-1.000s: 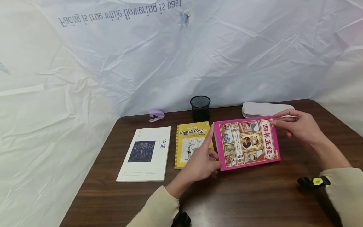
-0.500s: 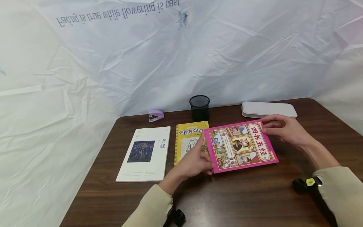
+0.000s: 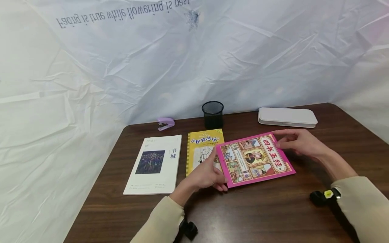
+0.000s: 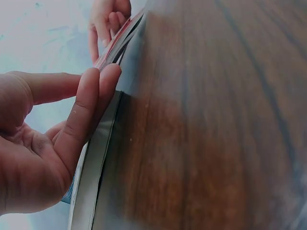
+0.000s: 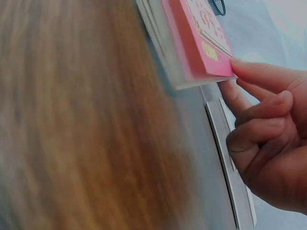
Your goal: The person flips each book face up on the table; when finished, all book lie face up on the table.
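A pink comic-style book (image 3: 256,158) lies at a slant between both hands, cover up, close over the table. My left hand (image 3: 206,173) holds its left side, the index finger along the edge. In the left wrist view, thumb and fingertips of the left hand (image 4: 53,124) pinch the book's corner (image 4: 115,48). My right hand (image 3: 304,145) grips the upper right corner. The right wrist view shows the right hand's fingers (image 5: 256,72) at the corner of the pink cover (image 5: 211,60). A yellow book (image 3: 194,145) lies just left, partly covered by the left hand and the pink book.
A white magazine (image 3: 170,172) lies at the left of the brown table (image 3: 258,216). Along the back stand a purple stapler (image 3: 165,123), a black mesh pen cup (image 3: 213,118) and a white flat case (image 3: 287,116). A white cloth (image 3: 243,60) hangs behind.
Both hands have brought the pink book left and lower, and its raised cover has tipped flatter. The right hand moved left and down, showing more of the white case.
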Motion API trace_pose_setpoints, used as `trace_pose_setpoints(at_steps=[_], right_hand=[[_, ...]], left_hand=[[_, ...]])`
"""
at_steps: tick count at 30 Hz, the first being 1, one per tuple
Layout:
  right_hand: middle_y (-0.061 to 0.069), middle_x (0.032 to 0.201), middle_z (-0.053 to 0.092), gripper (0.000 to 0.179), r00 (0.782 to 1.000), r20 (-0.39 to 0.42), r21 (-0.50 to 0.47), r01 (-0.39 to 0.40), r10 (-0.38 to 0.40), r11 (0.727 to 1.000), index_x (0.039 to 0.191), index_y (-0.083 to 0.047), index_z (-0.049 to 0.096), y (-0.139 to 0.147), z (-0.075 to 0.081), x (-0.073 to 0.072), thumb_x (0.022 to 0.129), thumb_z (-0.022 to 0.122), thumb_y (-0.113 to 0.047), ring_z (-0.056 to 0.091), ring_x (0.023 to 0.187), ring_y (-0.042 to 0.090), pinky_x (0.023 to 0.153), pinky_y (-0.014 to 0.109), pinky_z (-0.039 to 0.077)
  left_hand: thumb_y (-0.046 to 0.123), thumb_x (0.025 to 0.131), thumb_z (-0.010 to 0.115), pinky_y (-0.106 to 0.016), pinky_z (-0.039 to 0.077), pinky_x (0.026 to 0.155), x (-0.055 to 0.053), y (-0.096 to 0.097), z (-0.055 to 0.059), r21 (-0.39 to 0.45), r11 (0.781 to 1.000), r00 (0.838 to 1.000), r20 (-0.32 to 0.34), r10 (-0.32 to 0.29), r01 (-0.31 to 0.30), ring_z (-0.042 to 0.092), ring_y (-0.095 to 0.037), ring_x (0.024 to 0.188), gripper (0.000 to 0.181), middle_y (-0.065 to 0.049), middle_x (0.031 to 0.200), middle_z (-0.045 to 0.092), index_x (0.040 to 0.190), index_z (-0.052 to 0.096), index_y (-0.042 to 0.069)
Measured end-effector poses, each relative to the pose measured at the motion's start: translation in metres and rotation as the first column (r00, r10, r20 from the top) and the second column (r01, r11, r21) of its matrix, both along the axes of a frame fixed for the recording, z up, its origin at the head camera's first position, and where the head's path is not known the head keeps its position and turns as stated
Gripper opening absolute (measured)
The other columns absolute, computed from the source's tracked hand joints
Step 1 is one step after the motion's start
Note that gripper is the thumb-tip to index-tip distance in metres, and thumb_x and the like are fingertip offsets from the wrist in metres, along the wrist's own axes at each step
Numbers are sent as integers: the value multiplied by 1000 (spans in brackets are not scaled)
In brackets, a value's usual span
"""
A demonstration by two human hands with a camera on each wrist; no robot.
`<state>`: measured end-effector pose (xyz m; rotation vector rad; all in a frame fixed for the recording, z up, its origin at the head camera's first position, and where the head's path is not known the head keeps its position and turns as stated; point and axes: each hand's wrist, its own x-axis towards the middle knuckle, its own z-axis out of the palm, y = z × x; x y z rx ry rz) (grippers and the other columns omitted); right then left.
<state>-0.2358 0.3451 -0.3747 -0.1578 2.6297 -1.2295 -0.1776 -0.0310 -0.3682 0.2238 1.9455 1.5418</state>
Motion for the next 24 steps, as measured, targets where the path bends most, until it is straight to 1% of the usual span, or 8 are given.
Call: trace_pose_setpoints(at_steps=[4,8,16,24], right_hand=[[12,112,74,72,996,55,-28,-66,67,997,161,-10,45,2,-1,-1,98,77,-25,47,59,16,52,28,43],[11,110,72,76,990,98,-44,-102,106,994,164,-12,39,4,-3,-2,98,76,-20,46,58,14,52,27,43],[11,109,71,77,987,105,-40,-118,122,992,164,-13,39,5,-4,-5,97,76,-20,46,56,14,51,27,43],[12,110,69,76,983,124,-48,-129,134,991,165,-12,37,3,-4,-6,98,74,-19,46,55,14,51,27,43]], left_hand=[[1,95,75,-31,63,59,-1,-1,-1,-7,1000,1000,18,12,-12,75,-22,64,114,-18,86,78,171,-5,32],[1,96,75,-30,62,56,-1,-1,-1,-23,1000,1000,26,7,-6,74,-21,61,114,-18,83,78,171,-7,28],[2,97,74,-31,61,53,-2,3,0,-93,996,1000,21,10,-8,73,-21,58,112,-17,81,77,171,-6,25],[2,97,73,-33,61,53,-2,6,-1,-81,997,1000,20,20,-19,73,-22,57,111,-18,81,76,171,-6,24]])
